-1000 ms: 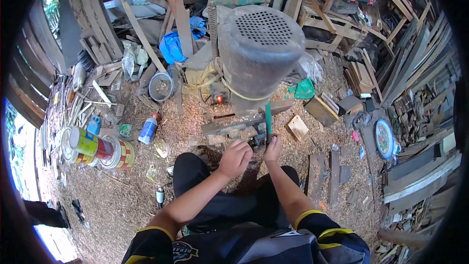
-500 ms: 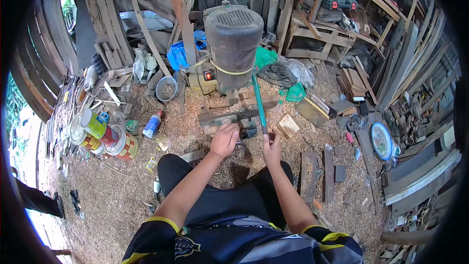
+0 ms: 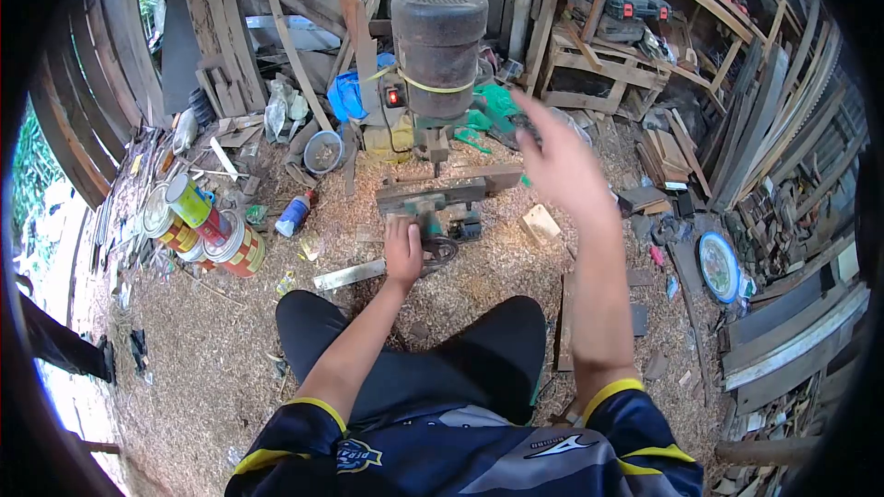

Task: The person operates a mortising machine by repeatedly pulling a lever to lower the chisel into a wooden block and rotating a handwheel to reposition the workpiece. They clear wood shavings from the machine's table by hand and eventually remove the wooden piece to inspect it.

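My left hand (image 3: 402, 247) rests with its fingers stretched out on the front of the machine's vise (image 3: 425, 213), beside a dark handwheel (image 3: 442, 251). A dark wooden bar (image 3: 460, 191) lies across the vise, under the machine's bit (image 3: 436, 166). Above stands the drilling machine's grey motor (image 3: 440, 51), with a yellow band round it and a red-lit switch (image 3: 393, 97). My right hand (image 3: 559, 166) is raised to the right of the machine, blurred, with thumb and fingers apart and nothing visible in it. The green lever cannot be made out now.
Wood shavings cover the floor (image 3: 221, 350). Paint cans (image 3: 191, 202) and a blue-and-white bottle (image 3: 294, 213) stand at left. A pale wood block (image 3: 540, 223) lies right of the vise. Farther right are a round blue-rimmed tray (image 3: 718, 267) and stacked boards (image 3: 792, 340).
My right hand has let go of the green lever and risen up and to the right. My left hand has shifted slightly left on the vise. The view has shifted a little.
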A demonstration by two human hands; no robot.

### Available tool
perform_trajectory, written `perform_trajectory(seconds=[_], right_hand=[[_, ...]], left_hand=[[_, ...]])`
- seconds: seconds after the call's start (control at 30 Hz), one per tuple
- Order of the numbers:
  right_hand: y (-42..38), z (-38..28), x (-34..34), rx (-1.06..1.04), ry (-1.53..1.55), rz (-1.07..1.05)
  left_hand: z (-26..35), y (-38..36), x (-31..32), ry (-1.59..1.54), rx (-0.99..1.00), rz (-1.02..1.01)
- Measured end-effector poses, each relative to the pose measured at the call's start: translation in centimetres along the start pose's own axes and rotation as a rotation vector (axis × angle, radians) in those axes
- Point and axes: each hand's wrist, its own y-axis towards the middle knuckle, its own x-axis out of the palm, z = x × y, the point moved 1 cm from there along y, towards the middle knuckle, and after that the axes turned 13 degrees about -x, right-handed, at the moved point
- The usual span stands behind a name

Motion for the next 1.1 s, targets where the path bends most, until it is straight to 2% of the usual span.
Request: perform_trajectory(seconds=[0.13, 0.2, 0.27, 0.33, 0.37, 0.4, 0.47, 0.53, 0.63, 0.73, 0.87, 0.93, 0.97, 1.07, 1.1], right_hand=[[5.9, -0.3, -2.4, 0.017, 0.027, -0.123], [6.9, 0.2, -2.5, -0.006, 0.030, -0.158], [6.7, 0.1, -2.6, 0.136, 0.084, -0.290], [6.5, -0.5, -2.7, 0.155, 0.053, -0.233], [6.4, 0.0, -2.5, 0.138, 0.073, -0.185], [6.0, 0.4, -2.3, 0.124, 0.095, -0.140], [6.4, 1.4, -2.1, 0.122, 0.107, -0.124], [6.1, 1.9, -1.6, 0.128, 0.163, -0.132], [6.3, 0.7, -2.1, 0.230, 0.217, -0.170], [6.3, 0.3, -2.1, 0.205, 0.209, -0.128], [6.3, 0.0, -2.2, 0.263, 0.238, -0.142], [6.3, -0.2, -2.3, 0.262, 0.182, -0.160], [6.3, -0.3, -2.4, 0.267, 0.180, -0.163], [6.9, -1.2, -2.8, 0.312, 0.088, -0.169], [7.4, -2.0, -3.2, 0.457, 0.044, -0.282]], left_hand=[[1.5, -1.6, -1.6, 0.026, -0.057, 0.041], [2.0, -1.7, -1.7, 0.104, 0.054, 0.136], [0.5, -2.0, -1.5, 0.083, 0.036, 0.097], [-3.0, -3.1, -0.7, 0.263, 0.104, 0.111], [-6.6, -4.6, -0.1, 0.330, 0.037, 0.013], [-8.1, -6.6, 0.2, 0.332, 0.032, 0.008], [-9.1, -6.9, 0.5, 0.425, -0.131, 0.074], [-8.8, -6.0, 1.0, 0.340, -0.156, 0.069], [-4.7, -3.6, 0.1, 0.131, -0.142, 0.265], [-3.4, -2.8, -0.5, 0.088, -0.093, 0.283], [-4.1, -3.6, 0.1, 0.066, -0.055, 0.273], [-6.5, -4.7, 0.7, 0.105, -0.097, 0.191], [-6.7, -4.7, 0.8, 0.090, -0.175, 0.216], [-7.0, -3.0, 0.8, -0.075, -0.170, 0.285], [-5.3, -1.6, 0.6, -0.089, -0.100, 0.367]])
